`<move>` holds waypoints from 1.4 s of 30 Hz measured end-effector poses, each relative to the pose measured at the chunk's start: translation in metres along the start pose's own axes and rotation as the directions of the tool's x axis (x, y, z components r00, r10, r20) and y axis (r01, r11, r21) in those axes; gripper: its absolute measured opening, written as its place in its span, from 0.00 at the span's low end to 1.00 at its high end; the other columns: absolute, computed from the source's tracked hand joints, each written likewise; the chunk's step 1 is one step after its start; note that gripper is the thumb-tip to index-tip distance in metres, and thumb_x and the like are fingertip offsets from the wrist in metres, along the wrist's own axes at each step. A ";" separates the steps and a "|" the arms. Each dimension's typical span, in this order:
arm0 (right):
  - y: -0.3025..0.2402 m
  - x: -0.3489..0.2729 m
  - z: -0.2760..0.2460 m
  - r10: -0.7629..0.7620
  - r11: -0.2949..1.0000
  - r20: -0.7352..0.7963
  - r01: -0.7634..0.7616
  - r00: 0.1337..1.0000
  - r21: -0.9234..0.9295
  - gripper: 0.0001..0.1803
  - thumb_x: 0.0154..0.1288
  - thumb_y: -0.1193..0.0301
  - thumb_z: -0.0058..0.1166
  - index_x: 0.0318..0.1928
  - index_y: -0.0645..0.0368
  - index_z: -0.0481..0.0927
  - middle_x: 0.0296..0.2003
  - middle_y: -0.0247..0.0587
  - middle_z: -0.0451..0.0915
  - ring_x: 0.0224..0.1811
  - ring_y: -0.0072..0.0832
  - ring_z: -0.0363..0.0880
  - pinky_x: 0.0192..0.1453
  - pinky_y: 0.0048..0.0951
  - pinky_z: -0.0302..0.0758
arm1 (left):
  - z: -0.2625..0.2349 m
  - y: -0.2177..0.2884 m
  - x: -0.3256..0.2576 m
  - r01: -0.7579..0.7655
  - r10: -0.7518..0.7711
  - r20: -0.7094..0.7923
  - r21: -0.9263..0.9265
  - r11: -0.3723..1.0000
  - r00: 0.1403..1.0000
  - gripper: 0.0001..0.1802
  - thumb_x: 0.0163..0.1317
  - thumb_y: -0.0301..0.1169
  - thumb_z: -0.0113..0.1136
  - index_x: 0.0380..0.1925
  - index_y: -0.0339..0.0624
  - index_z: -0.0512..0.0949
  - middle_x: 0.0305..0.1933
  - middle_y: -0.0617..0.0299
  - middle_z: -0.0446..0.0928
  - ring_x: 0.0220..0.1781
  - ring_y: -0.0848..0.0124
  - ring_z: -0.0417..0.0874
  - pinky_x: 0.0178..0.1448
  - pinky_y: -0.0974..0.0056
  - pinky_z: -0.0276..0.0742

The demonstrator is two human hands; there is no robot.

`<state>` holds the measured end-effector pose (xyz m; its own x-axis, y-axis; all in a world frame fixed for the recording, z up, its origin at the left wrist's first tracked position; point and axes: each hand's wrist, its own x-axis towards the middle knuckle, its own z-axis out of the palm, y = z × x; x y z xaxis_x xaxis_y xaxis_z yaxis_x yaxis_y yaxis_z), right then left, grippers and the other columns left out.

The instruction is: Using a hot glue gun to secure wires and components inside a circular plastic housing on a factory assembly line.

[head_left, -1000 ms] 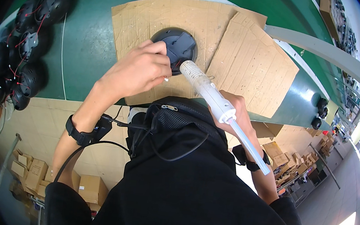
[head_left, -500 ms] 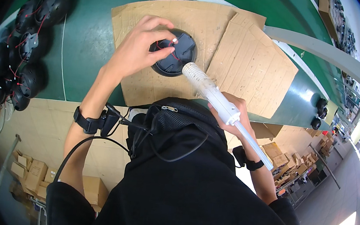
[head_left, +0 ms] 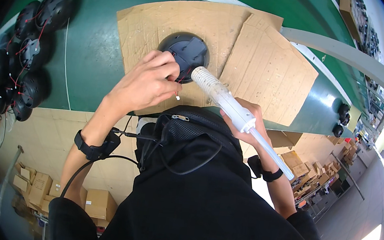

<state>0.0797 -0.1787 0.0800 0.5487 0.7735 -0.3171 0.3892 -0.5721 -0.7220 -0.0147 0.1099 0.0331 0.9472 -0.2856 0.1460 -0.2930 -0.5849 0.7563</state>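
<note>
Bench: I'm looking down on a green worktop [head_left: 89,61] with two sheets of brown cardboard [head_left: 273,67] laid over it.
Spare parts: a cluster of black round housings [head_left: 24,58] with red wires sits well off to my left, out of play.
Round part: the black round housing [head_left: 185,50] I'm working on lies on the cardboard, straight ahead and just beyond both hands.
Dispenser: a long white tube [head_left: 231,108] runs on a slant from my lower right up to the left, its blunt end touching or just over the housing's near right edge; I can't tell which.
Left hand: my left hand [head_left: 146,86] is the nearer one, fingers curled down onto the housing's near left edge, pinching at thin red wires [head_left: 179,77] there.
Right hand: my right hand [head_left: 248,124] is wrapped tight around the tube's middle, well back from the tip.
Axis: the tube's length points straight at the housing.
</note>
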 end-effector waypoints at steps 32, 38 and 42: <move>-0.005 0.001 -0.001 0.014 0.997 0.004 -0.013 1.000 -0.069 0.09 0.56 0.75 0.64 0.25 0.64 0.76 0.20 0.45 0.74 0.20 0.42 0.77 0.25 0.35 0.72 | -0.001 -0.006 0.001 -0.006 0.005 -0.064 -0.007 1.000 0.998 0.10 0.41 0.25 0.72 0.29 0.43 0.86 0.36 0.66 0.73 0.49 0.63 0.75 0.55 0.57 0.72; -0.002 0.000 0.001 -0.025 0.995 0.026 0.027 0.999 -0.098 0.08 0.56 0.75 0.64 0.26 0.63 0.76 0.20 0.44 0.74 0.20 0.42 0.78 0.25 0.35 0.72 | -0.003 -0.014 0.013 0.114 -0.122 -0.180 -0.054 0.992 0.976 0.14 0.48 0.27 0.71 0.37 0.44 0.84 0.47 0.64 0.75 0.57 0.60 0.74 0.60 0.55 0.72; -0.001 -0.004 -0.002 -0.019 0.999 0.005 0.019 1.000 -0.038 0.07 0.55 0.75 0.64 0.28 0.63 0.78 0.21 0.45 0.76 0.22 0.41 0.78 0.26 0.34 0.73 | -0.006 -0.023 0.017 0.227 -0.230 -0.075 -0.051 0.973 0.970 0.37 0.44 0.29 0.75 0.59 0.49 0.74 0.66 0.58 0.67 0.68 0.53 0.68 0.70 0.51 0.68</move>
<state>0.0785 -0.1812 0.0833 0.5375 0.7855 -0.3069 0.4274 -0.5674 -0.7038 0.0087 0.1226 0.0218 0.9962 -0.0859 0.0152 -0.0635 -0.5949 0.8013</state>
